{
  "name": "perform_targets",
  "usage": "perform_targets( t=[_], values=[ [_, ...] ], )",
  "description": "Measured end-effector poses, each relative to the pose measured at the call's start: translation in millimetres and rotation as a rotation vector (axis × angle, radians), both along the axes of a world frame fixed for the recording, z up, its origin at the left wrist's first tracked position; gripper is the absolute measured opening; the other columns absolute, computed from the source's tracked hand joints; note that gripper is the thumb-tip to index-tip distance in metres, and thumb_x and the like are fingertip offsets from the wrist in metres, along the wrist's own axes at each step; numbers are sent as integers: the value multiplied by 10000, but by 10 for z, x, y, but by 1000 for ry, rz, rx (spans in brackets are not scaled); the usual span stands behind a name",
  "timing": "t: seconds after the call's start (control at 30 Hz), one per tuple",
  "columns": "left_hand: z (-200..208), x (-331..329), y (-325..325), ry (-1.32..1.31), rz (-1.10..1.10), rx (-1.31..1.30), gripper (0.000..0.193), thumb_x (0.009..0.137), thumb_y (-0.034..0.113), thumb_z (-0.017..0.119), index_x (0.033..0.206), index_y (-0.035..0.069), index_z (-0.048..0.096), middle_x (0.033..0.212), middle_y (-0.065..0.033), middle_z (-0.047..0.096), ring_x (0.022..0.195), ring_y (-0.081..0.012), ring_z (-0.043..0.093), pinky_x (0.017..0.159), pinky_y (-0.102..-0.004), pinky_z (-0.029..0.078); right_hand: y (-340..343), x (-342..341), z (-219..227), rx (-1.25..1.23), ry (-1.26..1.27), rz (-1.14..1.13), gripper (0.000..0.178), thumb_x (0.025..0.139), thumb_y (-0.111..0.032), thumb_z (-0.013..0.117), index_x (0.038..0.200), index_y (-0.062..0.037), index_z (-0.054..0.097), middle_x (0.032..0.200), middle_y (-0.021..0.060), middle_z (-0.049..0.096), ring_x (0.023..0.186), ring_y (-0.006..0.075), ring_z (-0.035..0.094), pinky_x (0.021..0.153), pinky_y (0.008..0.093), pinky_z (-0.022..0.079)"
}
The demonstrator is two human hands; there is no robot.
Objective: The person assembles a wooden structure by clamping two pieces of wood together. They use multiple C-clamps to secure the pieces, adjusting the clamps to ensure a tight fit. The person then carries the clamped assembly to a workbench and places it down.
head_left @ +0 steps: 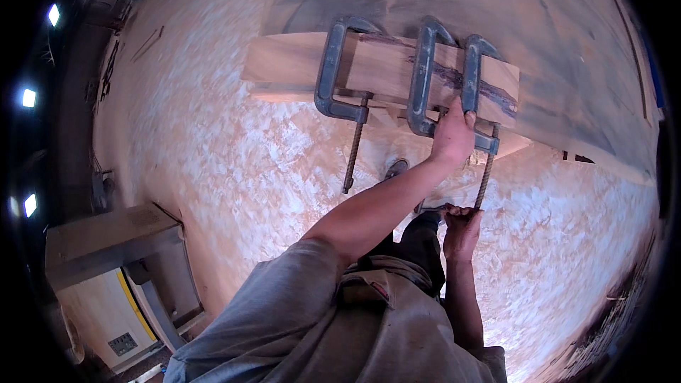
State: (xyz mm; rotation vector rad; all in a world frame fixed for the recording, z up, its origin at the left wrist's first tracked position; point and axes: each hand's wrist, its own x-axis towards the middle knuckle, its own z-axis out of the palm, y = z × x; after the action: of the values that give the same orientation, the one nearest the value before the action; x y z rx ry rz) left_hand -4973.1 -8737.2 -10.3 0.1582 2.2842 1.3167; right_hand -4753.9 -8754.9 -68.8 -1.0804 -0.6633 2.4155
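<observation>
Three blue-grey C-clamps are fitted over a wooden board [284,57] with a dark streak in its grain, at the edge of a workbench [567,50]. My left hand [454,138] is closed around the lower frame of the right C-clamp [471,74], close beside the middle C-clamp [422,64]. Below it, my right hand [462,232] pinches the lower end of that right clamp's threaded screw [485,179]. Farther left, the left C-clamp [327,71] stands untouched, its screw [354,145] hanging down at a slant.
Pale dust and marks cover the floor [248,149]. A box-like machine or cabinet [117,241] with a yellow strip stands at lower left. My shoe [397,168] shows under the bench edge. Thin rods [147,44] lie on the floor at upper left.
</observation>
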Motion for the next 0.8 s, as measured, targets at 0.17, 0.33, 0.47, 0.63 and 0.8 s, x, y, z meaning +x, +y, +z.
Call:
perform_targets(
  t=[0.17,0.33,0.47,0.63,0.8],
  values=[
    [64,-9,-17,-37,-17,57,397,921,189,442,1266,2,376,988,-295,598,954,-455,561,843,-516,435,82,-4,24,60,-22,38,429,949,-488,408,849,-78,485,783,108,581,867,289,576,823,429,453],
    [69,5,64,-58,-12,34,416,918,177,442,1283,2,347,976,-299,598,951,-454,560,834,-517,437,181,53,-39,76,-58,55,448,955,-490,385,852,-65,481,785,125,588,901,318,587,862,456,446],
    [84,-19,-12,-54,-45,76,486,909,181,472,1313,-29,302,1030,-282,585,993,-437,556,885,-480,429,261,69,-61,41,-66,98,437,973,-453,358,862,-54,497,803,138,604,929,341,588,886,468,436],
    [470,65,-570,251,-278,59,510,892,159,497,1332,-10,303,1222,-245,491,1038,-421,537,895,-449,448,334,124,-125,148,-54,192,453,977,-442,343,922,-31,524,809,144,613,931,329,588,895,467,430],
    [473,-667,-1906,275,-107,236,327,915,32,498,1241,66,493,1255,-87,526,1040,-195,563,919,-315,461,438,75,-85,171,-129,169,479,965,-479,343,1007,-35,517,788,115,604,807,277,603,824,429,465]
  ],
)
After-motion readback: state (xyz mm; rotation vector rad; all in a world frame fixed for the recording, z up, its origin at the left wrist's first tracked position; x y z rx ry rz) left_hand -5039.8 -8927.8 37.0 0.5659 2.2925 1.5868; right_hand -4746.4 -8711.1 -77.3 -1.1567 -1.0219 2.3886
